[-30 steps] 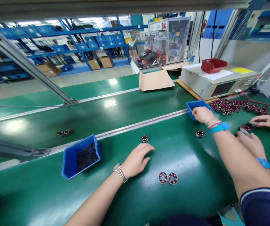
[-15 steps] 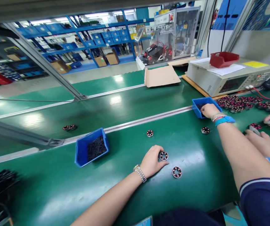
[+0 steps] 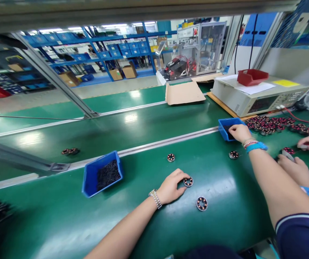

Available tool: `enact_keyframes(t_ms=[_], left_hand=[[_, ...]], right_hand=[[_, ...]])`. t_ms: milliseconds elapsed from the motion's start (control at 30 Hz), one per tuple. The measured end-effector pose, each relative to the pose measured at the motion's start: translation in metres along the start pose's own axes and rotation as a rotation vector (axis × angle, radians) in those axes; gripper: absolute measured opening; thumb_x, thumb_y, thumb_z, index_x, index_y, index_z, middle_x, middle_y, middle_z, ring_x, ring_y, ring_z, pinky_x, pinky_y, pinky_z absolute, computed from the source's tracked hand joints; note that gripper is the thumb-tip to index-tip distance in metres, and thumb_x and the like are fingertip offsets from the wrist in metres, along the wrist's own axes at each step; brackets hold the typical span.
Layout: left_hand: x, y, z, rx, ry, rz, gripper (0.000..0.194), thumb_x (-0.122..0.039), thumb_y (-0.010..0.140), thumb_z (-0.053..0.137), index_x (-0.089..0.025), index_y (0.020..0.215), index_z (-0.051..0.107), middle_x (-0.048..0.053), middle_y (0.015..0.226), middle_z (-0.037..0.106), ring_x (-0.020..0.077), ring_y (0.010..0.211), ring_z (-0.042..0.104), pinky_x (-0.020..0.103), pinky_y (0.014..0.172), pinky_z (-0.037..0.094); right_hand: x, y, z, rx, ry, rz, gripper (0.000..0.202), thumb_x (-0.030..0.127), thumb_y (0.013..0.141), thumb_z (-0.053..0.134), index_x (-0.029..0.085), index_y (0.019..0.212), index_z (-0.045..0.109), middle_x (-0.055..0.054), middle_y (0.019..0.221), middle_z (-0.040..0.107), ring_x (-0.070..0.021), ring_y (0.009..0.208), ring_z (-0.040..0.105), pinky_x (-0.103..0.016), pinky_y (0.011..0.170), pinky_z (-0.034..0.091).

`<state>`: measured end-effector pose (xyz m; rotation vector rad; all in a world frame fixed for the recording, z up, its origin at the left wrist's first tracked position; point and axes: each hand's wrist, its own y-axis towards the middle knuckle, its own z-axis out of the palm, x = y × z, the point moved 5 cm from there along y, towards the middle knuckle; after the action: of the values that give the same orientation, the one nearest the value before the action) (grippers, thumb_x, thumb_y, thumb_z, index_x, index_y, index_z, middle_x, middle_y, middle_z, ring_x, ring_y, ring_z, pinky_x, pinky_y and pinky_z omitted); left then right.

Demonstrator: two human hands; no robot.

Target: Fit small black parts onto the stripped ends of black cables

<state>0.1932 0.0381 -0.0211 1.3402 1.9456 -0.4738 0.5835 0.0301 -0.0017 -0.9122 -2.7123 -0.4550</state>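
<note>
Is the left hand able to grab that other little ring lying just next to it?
Probably yes: the left hand touches one ring, and the other ring lies close by with nothing between.

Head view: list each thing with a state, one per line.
left hand: flat on the belt, fingers touching a wound stator ring
right hand: reaching into the far blue bin
near blue bin: open, holding small black parts
second stator ring: lying flat, untouched
red tray: on top of the tester
cardboard sheet: lying flat
</note>
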Motion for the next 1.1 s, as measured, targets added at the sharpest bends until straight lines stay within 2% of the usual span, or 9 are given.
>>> enact_keyframes(t_ms=[100, 200, 367, 433, 567, 700, 900, 1000, 1100], left_hand=[[-0.002, 0.002, 0.001, 0.033, -0.006, 0.024, 0.038, -0.015, 0.070, 0.058, -0.021, 0.107, 0.050, 0.008, 0.117, 0.051, 0.0178, 0.097, 0.052, 0.031, 0.083, 0.042], [0.000, 0.008, 0.005, 0.076, 0.023, 0.034, 0.043, -0.019, 0.069, 0.062, -0.024, 0.109, 0.049, 0.005, 0.111, 0.056, 0.0182, 0.096, 0.053, 0.032, 0.084, 0.042], [0.015, 0.017, 0.003, -0.161, 0.118, -0.128, 0.034, -0.033, 0.065, 0.068, -0.019, 0.093, 0.055, 0.005, 0.092, 0.056, 0.0174, 0.078, 0.055, 0.031, 0.070, 0.046], [0.018, 0.018, 0.004, -0.202, 0.103, -0.129, 0.037, -0.033, 0.063, 0.069, -0.019, 0.094, 0.053, 0.004, 0.091, 0.055, 0.0165, 0.075, 0.054, 0.031, 0.069, 0.046], [0.021, 0.015, 0.005, -0.221, 0.068, -0.100, 0.037, -0.029, 0.066, 0.068, -0.020, 0.099, 0.052, 0.004, 0.092, 0.055, 0.0161, 0.078, 0.053, 0.030, 0.072, 0.045], [0.023, 0.013, 0.005, -0.229, 0.064, -0.103, 0.035, -0.029, 0.066, 0.067, -0.020, 0.097, 0.054, 0.004, 0.089, 0.055, 0.0161, 0.077, 0.053, 0.030, 0.071, 0.045], [0.021, 0.014, 0.005, -0.211, 0.048, -0.093, 0.033, -0.029, 0.067, 0.067, -0.020, 0.097, 0.055, 0.004, 0.089, 0.055, 0.0163, 0.079, 0.052, 0.029, 0.071, 0.044], [0.020, 0.015, 0.004, -0.197, 0.035, -0.088, 0.033, -0.028, 0.067, 0.067, -0.021, 0.097, 0.056, 0.004, 0.089, 0.056, 0.0162, 0.079, 0.052, 0.029, 0.071, 0.044], [0.020, 0.014, 0.003, -0.195, 0.029, -0.093, 0.032, -0.028, 0.067, 0.067, -0.021, 0.096, 0.056, 0.004, 0.089, 0.056, 0.0162, 0.079, 0.052, 0.029, 0.071, 0.044]], right_hand=[[0.000, -0.002, -0.005, -0.026, 0.083, 0.028, 0.018, 0.026, 0.068, 0.052, 0.015, 0.071, 0.067, -0.006, 0.077, 0.067, -0.0184, 0.075, 0.059, -0.028, 0.073, 0.043], [0.005, -0.005, -0.013, -0.044, 0.162, 0.018, 0.019, 0.024, 0.072, 0.048, 0.014, 0.076, 0.064, -0.006, 0.078, 0.066, -0.0144, 0.071, 0.059, -0.024, 0.067, 0.045], [0.046, -0.036, -0.029, -0.108, 0.666, -0.015, 0.018, 0.023, 0.073, 0.048, 0.011, 0.083, 0.057, -0.004, 0.064, 0.061, -0.0089, 0.049, 0.053, -0.020, 0.048, 0.044], [0.078, -0.065, -0.021, 0.015, 0.822, -0.091, 0.023, 0.026, 0.072, 0.054, 0.012, 0.089, 0.056, -0.002, 0.061, 0.060, -0.0090, 0.048, 0.053, -0.021, 0.049, 0.045], [0.136, -0.136, 0.022, 0.494, 0.860, -0.193, 0.025, 0.031, 0.073, 0.056, 0.011, 0.088, 0.059, -0.002, 0.058, 0.059, -0.0105, 0.047, 0.054, -0.023, 0.048, 0.045], [0.166, -0.178, 0.043, 0.601, 0.693, -0.442, 0.018, 0.025, 0.078, 0.051, 0.015, 0.086, 0.064, -0.003, 0.066, 0.061, -0.0099, 0.051, 0.054, -0.023, 0.052, 0.045], [0.181, -0.172, 0.038, 0.510, 0.560, -0.694, 0.021, 0.024, 0.083, 0.045, 0.018, 0.079, 0.065, -0.003, 0.072, 0.062, -0.0119, 0.065, 0.055, -0.024, 0.065, 0.043], [0.185, -0.163, 0.041, 0.648, 0.592, -0.760, 0.022, 0.026, 0.082, 0.046, 0.017, 0.076, 0.065, -0.003, 0.072, 0.060, -0.0107, 0.063, 0.053, -0.023, 0.063, 0.042], [0.184, -0.156, 0.051, 0.887, 0.678, -0.662, 0.022, 0.031, 0.079, 0.050, 0.015, 0.073, 0.064, 0.000, 0.066, 0.057, -0.0070, 0.051, 0.048, -0.020, 0.051, 0.040]])
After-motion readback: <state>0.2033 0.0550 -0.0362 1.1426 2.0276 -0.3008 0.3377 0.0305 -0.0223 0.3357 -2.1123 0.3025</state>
